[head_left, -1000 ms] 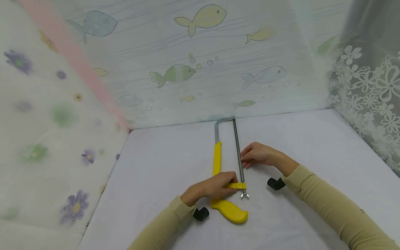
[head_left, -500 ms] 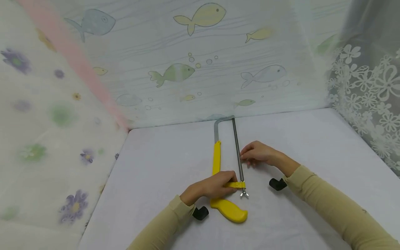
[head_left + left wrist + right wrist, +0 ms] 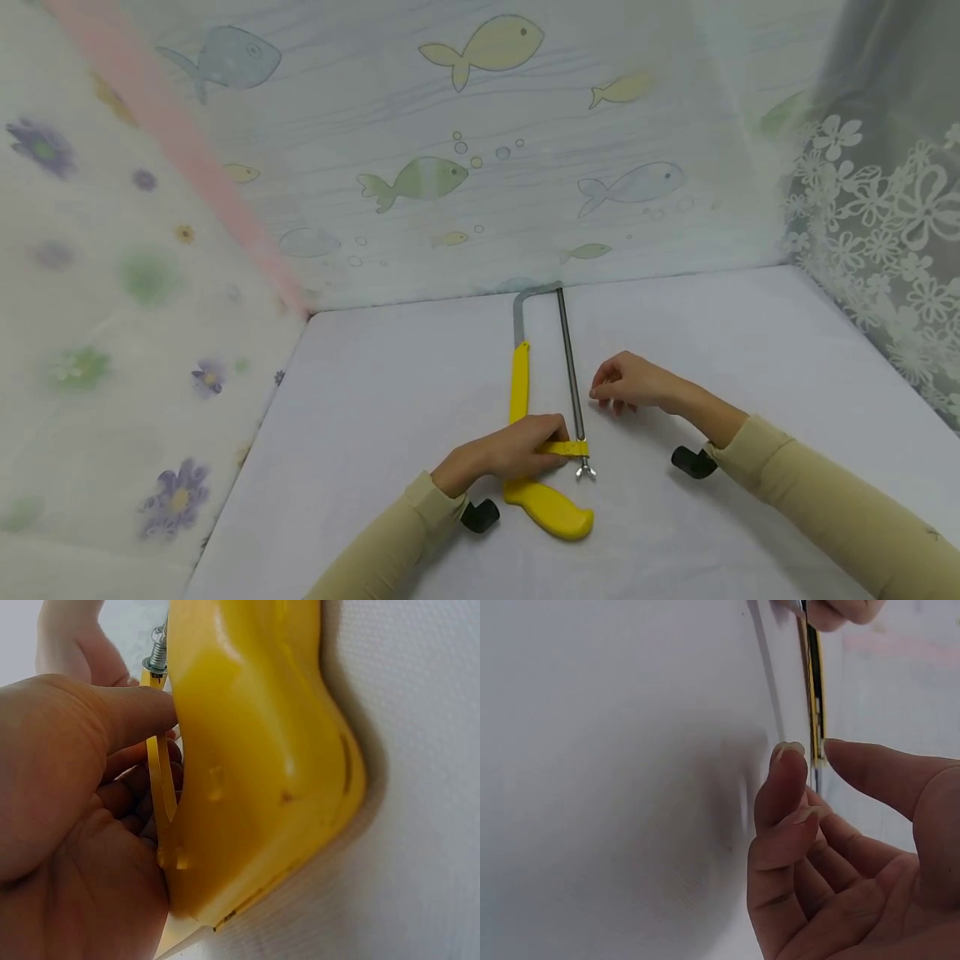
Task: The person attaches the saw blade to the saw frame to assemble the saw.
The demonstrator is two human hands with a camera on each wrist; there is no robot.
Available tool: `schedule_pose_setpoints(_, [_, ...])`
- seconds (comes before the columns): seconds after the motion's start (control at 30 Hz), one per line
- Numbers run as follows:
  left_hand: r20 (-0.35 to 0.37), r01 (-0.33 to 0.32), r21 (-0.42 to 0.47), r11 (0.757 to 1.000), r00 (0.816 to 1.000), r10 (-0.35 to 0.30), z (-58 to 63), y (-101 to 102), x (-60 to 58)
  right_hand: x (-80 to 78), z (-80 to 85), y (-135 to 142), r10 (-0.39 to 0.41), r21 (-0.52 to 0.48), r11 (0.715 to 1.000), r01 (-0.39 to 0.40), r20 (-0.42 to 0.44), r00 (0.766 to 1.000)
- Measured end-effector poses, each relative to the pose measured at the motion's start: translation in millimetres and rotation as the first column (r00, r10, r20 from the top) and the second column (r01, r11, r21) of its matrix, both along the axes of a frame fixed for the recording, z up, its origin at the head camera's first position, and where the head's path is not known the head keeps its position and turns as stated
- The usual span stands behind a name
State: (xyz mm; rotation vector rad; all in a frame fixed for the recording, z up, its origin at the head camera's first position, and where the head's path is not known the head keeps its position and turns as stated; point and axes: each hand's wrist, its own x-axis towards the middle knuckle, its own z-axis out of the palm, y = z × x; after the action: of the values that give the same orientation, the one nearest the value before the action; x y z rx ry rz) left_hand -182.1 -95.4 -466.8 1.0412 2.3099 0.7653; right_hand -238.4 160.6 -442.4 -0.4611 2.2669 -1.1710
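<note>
A hacksaw [image 3: 520, 383] lies on the white cloth, its grey front end pointing away from me. My left hand [image 3: 525, 446] grips its yellow frame just ahead of the yellow handle [image 3: 557, 510]. In the left wrist view, thumb and fingers close round a thin yellow bar beside the handle [image 3: 247, 735]. A silver wing nut [image 3: 586, 471] sticks out at the blade's near end. My right hand [image 3: 637, 383] hovers just right of the dark blade [image 3: 570, 358], apart from it. In the right wrist view its fingers [image 3: 776, 847] are loosely bent, thumb apart, holding nothing.
A white cloth [image 3: 390, 392] covers the table. Behind it hangs a fish-patterned curtain [image 3: 480, 225], close to the saw's far end. Flowered cloth [image 3: 150, 333] borders the left side and lace [image 3: 900, 242] the right. Black pieces [image 3: 481, 516] sit at both wrists.
My right hand has drawn away from the blade, to the right and slightly toward me. The left hand keeps its grip and the hacksaw stays in place.
</note>
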Motion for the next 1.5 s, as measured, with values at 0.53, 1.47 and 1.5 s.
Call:
schedule_pose_setpoints(0.53, [-0.016,0.017,0.005,1.000,1.000,-0.017,-1.5,-1.3,-1.8,42.2,1.3,0.0,0.212,-0.071,0.976,-0.207,0.072,0.975])
schedule_pose_setpoints(1.47, [-0.009,0.013,0.018,1.000,1.000,-0.013,-3.6,-2.5,-3.3,72.3,-9.7,-10.5,0.268,-0.168,0.955,-0.243,0.144,0.953])
schedule_pose_setpoints(1.5, [-0.006,0.012,0.017,1.000,1.000,-0.012,-3.7,-2.5,-3.0,73.7,-9.6,-11.0,0.264,-0.172,0.956,-0.236,0.161,0.951])
